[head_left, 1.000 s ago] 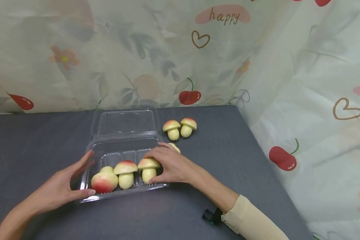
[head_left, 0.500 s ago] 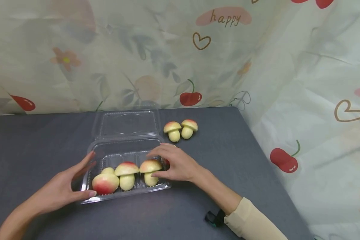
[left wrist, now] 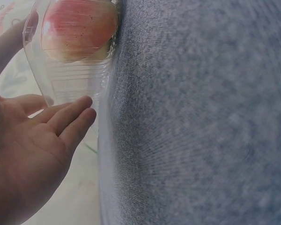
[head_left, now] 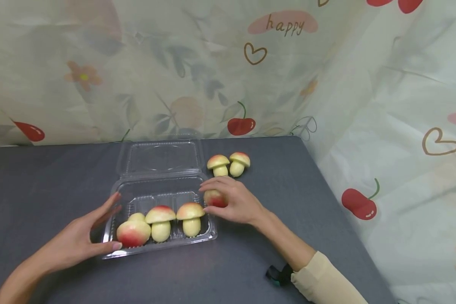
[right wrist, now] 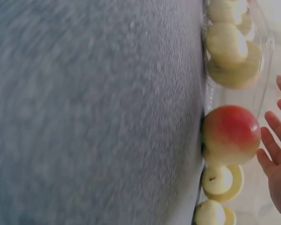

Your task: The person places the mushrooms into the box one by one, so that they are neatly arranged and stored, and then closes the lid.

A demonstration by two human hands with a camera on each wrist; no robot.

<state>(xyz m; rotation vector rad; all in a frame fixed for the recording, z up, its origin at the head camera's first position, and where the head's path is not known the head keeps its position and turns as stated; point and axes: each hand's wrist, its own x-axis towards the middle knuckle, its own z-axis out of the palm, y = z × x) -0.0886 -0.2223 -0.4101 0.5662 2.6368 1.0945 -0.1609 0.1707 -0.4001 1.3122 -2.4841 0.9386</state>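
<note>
A clear plastic clamshell box (head_left: 209, 236) lies with its lid (head_left: 159, 156) folded back. Three cream mushroom-shaped pieces with red-tinted caps stand in its front part: a left one (head_left: 133, 233) with its cap toward me, a middle one (head_left: 161, 230) and a right one (head_left: 191, 226). At the box's left end my left hand (head_left: 70, 242) rests, fingers fairly straight, thumb at the front corner. My right hand (head_left: 237, 200) is spread over another mushroom-shaped piece (head_left: 214, 198) just right of the box. In the right wrist view that piece (right wrist: 232, 133) shows its red cap beside loosely extended fingers.
Two more mushroom-shaped pieces, one (head_left: 218, 164) left of the other (head_left: 239, 164), lie on the grey cloth (head_left: 273, 169) behind my right hand. A printed curtain (head_left: 197, 63) rises at the back and right. A black strap piece (head_left: 279, 275) hangs under my right sleeve.
My right hand has left the right mushroom-shaped piece in the box and moved right, to the one outside. The left hand stays at the box's left end.
</note>
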